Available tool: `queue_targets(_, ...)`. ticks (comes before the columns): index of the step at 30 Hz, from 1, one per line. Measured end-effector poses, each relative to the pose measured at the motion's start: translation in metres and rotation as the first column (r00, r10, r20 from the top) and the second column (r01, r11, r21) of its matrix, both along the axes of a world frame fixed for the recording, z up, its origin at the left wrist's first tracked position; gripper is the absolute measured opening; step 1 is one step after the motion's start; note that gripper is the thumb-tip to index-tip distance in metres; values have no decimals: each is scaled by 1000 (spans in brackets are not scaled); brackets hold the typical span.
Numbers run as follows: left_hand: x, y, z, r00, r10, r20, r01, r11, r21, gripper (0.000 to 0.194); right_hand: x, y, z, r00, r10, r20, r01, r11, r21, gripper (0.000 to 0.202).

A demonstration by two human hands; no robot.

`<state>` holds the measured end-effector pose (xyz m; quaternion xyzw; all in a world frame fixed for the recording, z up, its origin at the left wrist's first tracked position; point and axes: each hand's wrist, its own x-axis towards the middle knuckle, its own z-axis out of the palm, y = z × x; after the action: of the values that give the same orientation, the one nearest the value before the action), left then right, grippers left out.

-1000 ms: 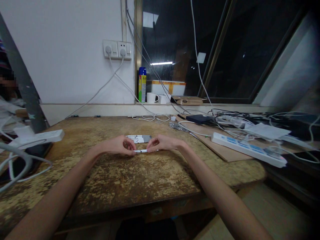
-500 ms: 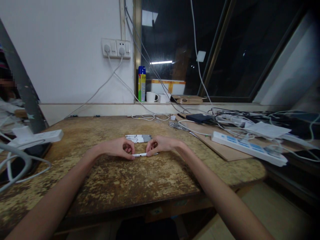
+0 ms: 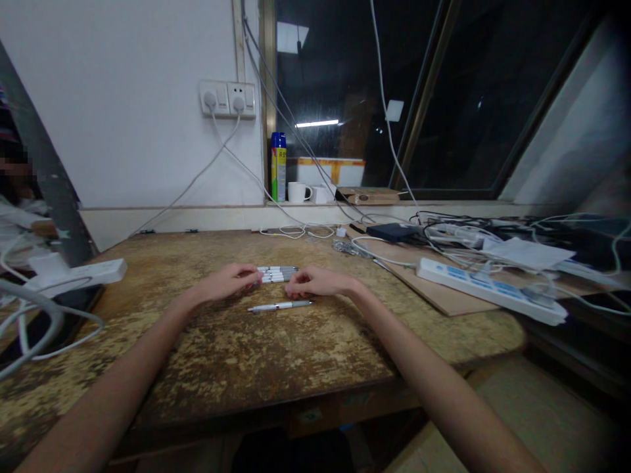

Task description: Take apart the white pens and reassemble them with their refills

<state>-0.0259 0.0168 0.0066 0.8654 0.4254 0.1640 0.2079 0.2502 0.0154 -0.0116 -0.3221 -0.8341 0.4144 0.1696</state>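
One slim white and grey pen [image 3: 279,306] lies alone on the worn wooden table [image 3: 276,368], just in front of both hands. Behind it, several similar pens [image 3: 279,272] sit side by side in a row. My left hand [image 3: 231,281] is at the left ends of that row, with thumb and index finger slightly apart and covering the tips. At the right, my right hand [image 3: 320,282] hovers by the other ends, its fingers bent loosely and no pen visible between them. Whether either hand touches the row is hard to make out.
On the right, a white power strip [image 3: 493,292] rests on a brown board [image 3: 444,299] beside tangled cables and papers. Another power strip [image 3: 98,271] stands at the left over a dark flat object. A spray can [image 3: 279,167] and white mug [image 3: 298,192] occupy the window sill.
Both hands have let go of the front pen, which now lies on the table. They have moved back slightly, towards the row of pens.
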Motion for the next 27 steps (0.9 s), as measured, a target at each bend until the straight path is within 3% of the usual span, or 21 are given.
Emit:
queue_targets(3, -13, 13, -5, 981, 192, 22, -193, 963, 186, 43, -1, 5, -5, 999, -17, -51, 15, 999, -31, 36)
queue_targets(5, -27, 22, -8, 937, 348, 16, -337, 895, 291, 42, -2, 9, -10, 998, -30, -61, 28, 999, -23, 36)
queue_targets(6, -35, 26, -10, 903, 430, -1, -402, 846, 351, 41, -2, 12, -12, 997, -34, -63, 33, 999, -12, 36)
queue_targets(8, -53, 31, -15, 783, 621, -23, -534, 691, 487, 40, -2, 15, -14, 996, -44, -73, 46, 999, 14, 36)
queue_targets(11, -81, 32, -20, 592, 806, 1, -672, 493, 553, 48, -3, 17, -16, 992, -76, -98, 80, 996, 41, 36)
queue_targets(14, -102, 27, -24, 461, 887, 27, -767, 383, 515, 58, -3, 16, -15, 988, -113, -108, 119, 991, 56, 35)
queue_targets(17, -116, 21, -25, 412, 908, 75, -826, 337, 452, 64, -4, 15, -14, 985, -134, -112, 140, 989, 45, 34)
queue_targets(20, -129, 19, -24, 427, 890, 164, -852, 334, 404, 69, -4, 14, -14, 982, -137, -126, 143, 989, 37, 33)
queue_targets(25, -151, 25, -27, 307, 935, 176, -927, 252, 278, 70, -5, 14, -14, 983, -135, -125, 141, 989, 41, 34)
queue_targets(26, -154, 26, -28, 301, 938, 173, -930, 248, 270, 70, -5, 14, -13, 983, -133, -130, 140, 989, 44, 34)
queue_targets(27, -156, 27, -28, 356, 918, 172, -912, 302, 276, 68, -5, 13, -13, 982, -132, -135, 140, 989, 47, 33)
